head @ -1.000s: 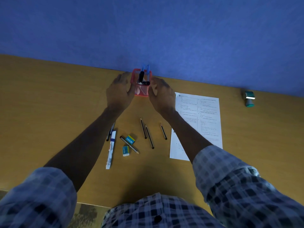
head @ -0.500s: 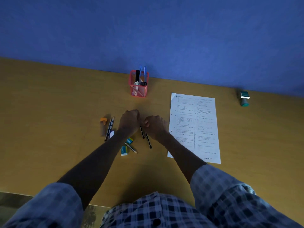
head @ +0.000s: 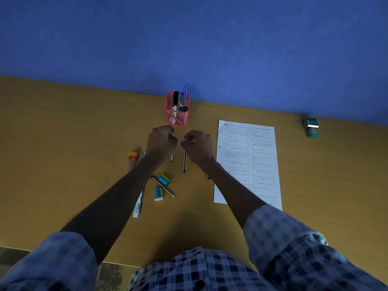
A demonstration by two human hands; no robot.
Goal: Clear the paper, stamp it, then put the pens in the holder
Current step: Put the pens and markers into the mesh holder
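Far left on the counter (head: 63,143): orange-capped item (head: 132,158), w/ a pen (head: 141,156) just beside it, partly under the left forearm. Nearer the front edge, a white stick-shaped item (head: 138,205) w/ printed label, also partly under that arm.

Left grip (head: 161,141): fingers curled in; a pencil (head: 171,158) pokes out below it, but can't tell if it's held or just lying underneath. Two blue-and-yellow erasers (head: 163,180) sit below, w/ a striped pencil (head: 162,186) lying diagonally between them.

Holder (head: 177,111): red mesh cup, upright, at the counter's back edge against the blue wall (head: 189,38), directly beyond the two grips. Already has a black marker plus blue pens standing in it, tips above the rim.

Right grip (head: 197,143): fingers curled, thumb side toward the left grip, the two nearly touching. A dark pencil (head: 184,161) runs down from under it; whether it's pinched isn't clear. Another pencil tip (head: 208,177) shows beside the right forearm.

Paper (head: 247,162): white printed sheet, two text columns, flat, just right of the right grip; near corner hidden by the checked sleeve (head: 294,244).

Stamp (head: 312,127): green, far right by the wall, well apart from the paper. Bare counter lies between them and out to the right edge; more bare surface at left.
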